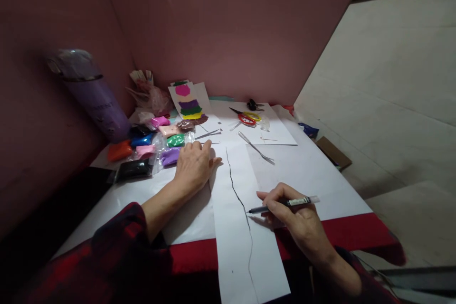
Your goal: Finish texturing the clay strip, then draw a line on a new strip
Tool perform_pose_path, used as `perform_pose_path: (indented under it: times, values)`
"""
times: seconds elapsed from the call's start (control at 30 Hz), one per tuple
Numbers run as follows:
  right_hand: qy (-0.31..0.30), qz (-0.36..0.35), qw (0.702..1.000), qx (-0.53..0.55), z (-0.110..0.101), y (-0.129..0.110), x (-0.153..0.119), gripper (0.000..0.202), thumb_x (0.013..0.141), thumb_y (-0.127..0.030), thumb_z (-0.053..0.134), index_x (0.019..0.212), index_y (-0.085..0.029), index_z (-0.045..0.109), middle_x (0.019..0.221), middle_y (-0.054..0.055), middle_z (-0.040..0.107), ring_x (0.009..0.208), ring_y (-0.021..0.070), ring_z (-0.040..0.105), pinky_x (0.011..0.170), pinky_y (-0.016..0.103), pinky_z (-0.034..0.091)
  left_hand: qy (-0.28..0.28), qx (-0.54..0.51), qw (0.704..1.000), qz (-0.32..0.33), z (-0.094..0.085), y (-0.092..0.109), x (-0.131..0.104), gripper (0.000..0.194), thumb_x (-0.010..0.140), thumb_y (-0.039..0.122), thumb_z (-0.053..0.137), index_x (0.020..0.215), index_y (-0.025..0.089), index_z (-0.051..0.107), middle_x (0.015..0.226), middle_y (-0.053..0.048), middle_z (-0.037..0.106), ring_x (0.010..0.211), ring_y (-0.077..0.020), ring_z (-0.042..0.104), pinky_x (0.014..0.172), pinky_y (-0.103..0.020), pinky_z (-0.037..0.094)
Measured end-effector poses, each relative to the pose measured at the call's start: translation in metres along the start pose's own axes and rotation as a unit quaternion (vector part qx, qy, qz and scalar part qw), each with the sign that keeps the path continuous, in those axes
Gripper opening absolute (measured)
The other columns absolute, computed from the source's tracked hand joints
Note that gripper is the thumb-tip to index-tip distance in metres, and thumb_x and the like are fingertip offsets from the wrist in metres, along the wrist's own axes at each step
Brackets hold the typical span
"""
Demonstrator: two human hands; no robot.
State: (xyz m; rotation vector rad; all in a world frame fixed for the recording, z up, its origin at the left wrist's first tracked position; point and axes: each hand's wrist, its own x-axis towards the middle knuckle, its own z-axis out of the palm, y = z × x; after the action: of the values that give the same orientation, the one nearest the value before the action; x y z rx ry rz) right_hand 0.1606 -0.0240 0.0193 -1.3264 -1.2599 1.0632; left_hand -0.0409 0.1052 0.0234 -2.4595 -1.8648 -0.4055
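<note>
My right hand (pixel 295 216) grips a pen (pixel 285 204), its tip resting on a long white paper strip (pixel 245 251) at a wavy black line (pixel 237 194) drawn down the strip's length. My left hand (pixel 194 164) lies flat, palm down, on the strip's upper left edge, fingers spread. Beside the left hand sit several small bags of coloured clay (pixel 156 145) in green, purple, pink, blue, orange and black.
A purple bottle (pixel 94 97) stands at the left wall. Red-and-yellow scissors (pixel 247 117), metal tweezers (pixel 256 148) and a card with coloured clay layers (pixel 188 102) lie further back. White sheets cover the red-edged table (pixel 356 230). A cardboard box (pixel 333 152) sits on the floor at right.
</note>
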Motion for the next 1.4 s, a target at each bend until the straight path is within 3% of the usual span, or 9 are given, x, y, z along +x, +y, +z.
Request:
perform_pose_path:
  times: [0.13,0.33,0.57,0.63,0.8,0.93,1.1,1.23,1.4]
  values:
    - [-0.006,-0.009,1.000,0.007,0.000,0.002,0.000,0.023,0.083,-0.036,0.061,0.065,-0.022,0.058,0.050,-0.003,0.058,0.073,0.0196,0.069,0.102,0.047,0.046,-0.002,-0.149,0.989,-0.013,0.008,0.002,0.004,0.055,0.084,0.029,0.063,0.134,0.014,0.046,0.106,-0.012,0.062,0.097,-0.0260,0.058,0.083,-0.036,0.044]
    - [-0.007,-0.027,0.999,0.040,0.000,0.005,0.003,0.023,0.083,-0.033,0.063,0.065,-0.021,0.057,0.050,-0.005,0.057,0.051,0.0113,0.056,0.108,0.048,0.042,-0.004,-0.304,0.950,-0.069,0.012,0.004,0.007,0.057,0.076,0.020,0.065,0.130,0.015,0.050,0.087,-0.003,0.062,0.077,-0.0189,0.057,0.074,-0.032,0.043]
    - [-0.001,-0.055,0.998,0.038,-0.002,0.007,0.006,0.025,0.085,-0.035,0.062,0.065,-0.021,0.057,0.052,-0.003,0.059,0.055,0.0140,0.060,0.101,0.048,0.047,0.075,-0.532,0.840,-0.080,0.021,-0.002,0.022,0.044,0.067,0.012,0.061,0.110,0.015,0.059,0.068,0.005,0.051,0.061,-0.0112,0.049,0.059,-0.023,0.039]
    - [0.008,-0.070,0.997,0.029,-0.004,0.006,0.006,0.024,0.085,-0.035,0.062,0.066,-0.021,0.059,0.055,-0.002,0.061,0.063,0.0165,0.064,0.100,0.048,0.048,0.120,-0.513,0.846,-0.079,0.026,-0.008,0.030,0.043,0.068,0.010,0.061,0.110,0.015,0.059,0.070,0.004,0.051,0.062,-0.0114,0.050,0.062,-0.024,0.040]
    - [0.013,-0.097,0.995,0.003,-0.006,0.000,0.009,0.025,0.086,-0.036,0.062,0.066,-0.021,0.060,0.058,-0.003,0.059,0.071,0.0169,0.066,0.103,0.044,0.046,0.172,-0.339,0.922,-0.066,0.032,-0.022,0.039,0.043,0.069,0.002,0.056,0.110,0.015,0.060,0.078,-0.001,0.057,0.072,-0.0171,0.057,0.074,-0.032,0.047]
    - [0.049,-0.053,0.997,-0.020,-0.002,-0.001,0.008,0.028,0.086,-0.042,0.062,0.069,-0.021,0.058,0.058,-0.002,0.059,0.067,0.0168,0.065,0.079,0.035,0.058,0.244,-0.214,0.945,0.040,0.028,-0.015,0.032,0.042,0.073,0.001,0.055,0.112,0.015,0.061,0.110,-0.012,0.059,0.105,-0.0261,0.055,0.091,-0.042,0.047]
    - [0.039,-0.063,0.995,-0.066,0.013,-0.002,0.003,0.025,0.088,-0.041,0.061,0.076,-0.020,0.060,0.066,-0.001,0.059,0.060,0.0125,0.057,0.055,0.023,0.053,0.178,-0.234,0.939,0.177,0.021,-0.002,0.016,0.022,0.078,0.001,0.054,0.087,0.016,0.068,0.091,-0.007,0.066,0.092,-0.0222,0.056,0.081,-0.037,0.049]
    - [0.025,-0.084,0.993,-0.077,0.019,0.000,0.004,0.024,0.090,-0.037,0.059,0.074,-0.020,0.058,0.065,-0.002,0.057,0.060,0.0118,0.054,0.054,0.023,0.051,0.102,-0.285,0.940,0.158,0.012,-0.001,0.001,0.018,0.077,0.002,0.055,0.077,0.016,0.067,0.079,-0.005,0.064,0.078,-0.0180,0.056,0.067,-0.029,0.045]
    - [0.027,-0.066,0.993,-0.094,0.017,0.004,0.004,0.023,0.090,-0.037,0.058,0.074,-0.020,0.055,0.067,-0.001,0.057,0.061,0.0137,0.055,0.058,0.027,0.053,-0.086,-0.299,0.937,0.157,-0.004,0.004,-0.012,0.005,0.074,0.014,0.065,0.073,0.018,0.067,0.072,-0.001,0.062,0.068,-0.0155,0.055,0.061,-0.027,0.038]
